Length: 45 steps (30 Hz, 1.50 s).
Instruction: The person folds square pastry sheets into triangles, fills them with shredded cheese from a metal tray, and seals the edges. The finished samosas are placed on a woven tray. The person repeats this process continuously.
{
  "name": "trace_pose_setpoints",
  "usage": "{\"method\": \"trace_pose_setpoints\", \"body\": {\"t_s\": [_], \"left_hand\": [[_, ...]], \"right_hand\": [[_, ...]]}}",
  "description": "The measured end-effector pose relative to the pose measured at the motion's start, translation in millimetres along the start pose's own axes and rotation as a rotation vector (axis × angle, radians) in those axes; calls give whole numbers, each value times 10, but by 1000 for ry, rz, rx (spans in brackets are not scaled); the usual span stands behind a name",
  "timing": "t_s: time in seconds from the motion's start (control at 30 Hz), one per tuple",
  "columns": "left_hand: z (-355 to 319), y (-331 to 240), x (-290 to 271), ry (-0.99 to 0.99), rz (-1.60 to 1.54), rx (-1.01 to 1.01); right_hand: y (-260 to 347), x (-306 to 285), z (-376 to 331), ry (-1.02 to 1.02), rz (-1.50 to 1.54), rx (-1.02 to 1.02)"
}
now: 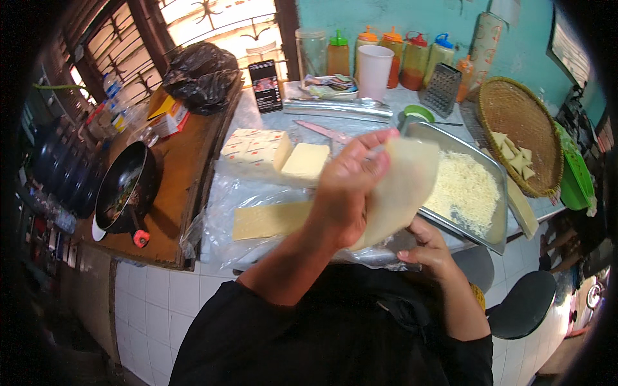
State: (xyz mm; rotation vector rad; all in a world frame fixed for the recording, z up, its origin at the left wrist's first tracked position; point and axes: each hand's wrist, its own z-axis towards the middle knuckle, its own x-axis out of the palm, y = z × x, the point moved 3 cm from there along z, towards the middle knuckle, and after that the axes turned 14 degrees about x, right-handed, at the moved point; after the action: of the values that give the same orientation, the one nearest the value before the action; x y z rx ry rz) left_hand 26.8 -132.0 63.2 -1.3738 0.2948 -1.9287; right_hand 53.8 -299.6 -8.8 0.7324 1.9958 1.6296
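Note:
My left hand [351,183] is raised over the table, its thumb and fingers closed on the upper edge of a thin, pale pastry sheet [409,177]. The sheet hangs down and is slightly blurred. At its lower right edge is my right hand [428,248], thumb apart from the curled fingers; whether the fingertips touch the sheet is unclear. Beneath my left forearm, a strip of stacked pastry sheets [267,220] lies on clear plastic [219,241]. A metal tray [501,222] of grated cheese [467,193] stands to the right.
Behind my left hand are a cheese block [306,159], a wrapped block [254,147] and a pink knife [322,131]. Farther back stand a phone [266,87], foil roll [338,110], white cup [374,71], grater [441,90] and sauce bottles. A woven basket [515,122] holds folded pastries; a wok [125,186] sits left.

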Motion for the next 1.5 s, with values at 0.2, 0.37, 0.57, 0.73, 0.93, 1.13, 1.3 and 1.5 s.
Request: {"method": "trace_pose_setpoints", "body": {"t_s": [0.2, 0.37, 0.57, 0.73, 0.93, 1.13, 1.3, 1.5], "left_hand": [[617, -51, -186, -187, -19, 48], [795, -117, -600, -418, 6, 120], [805, -78, -880, -453, -39, 268], [672, 128, -759, -333, -24, 227], [294, 250, -274, 173, 334, 77], [-33, 633, 230, 824, 172, 31], [-213, 996, 408, 613, -395, -334], [-249, 1197, 370, 347, -221, -365]], "right_hand": [[-37, 120, -17, 227, 546, 260], [-39, 35, -38, 163, 661, 214], [-2, -303, -69, -128, 886, 39], [88, -334, -98, -137, 991, -51], [256, -272, -320, -247, 678, 64], [467, -222, -636, -183, 694, -141], [566, -447, -748, -424, 589, -194], [577, -683, -817, -527, 522, -232]]}}
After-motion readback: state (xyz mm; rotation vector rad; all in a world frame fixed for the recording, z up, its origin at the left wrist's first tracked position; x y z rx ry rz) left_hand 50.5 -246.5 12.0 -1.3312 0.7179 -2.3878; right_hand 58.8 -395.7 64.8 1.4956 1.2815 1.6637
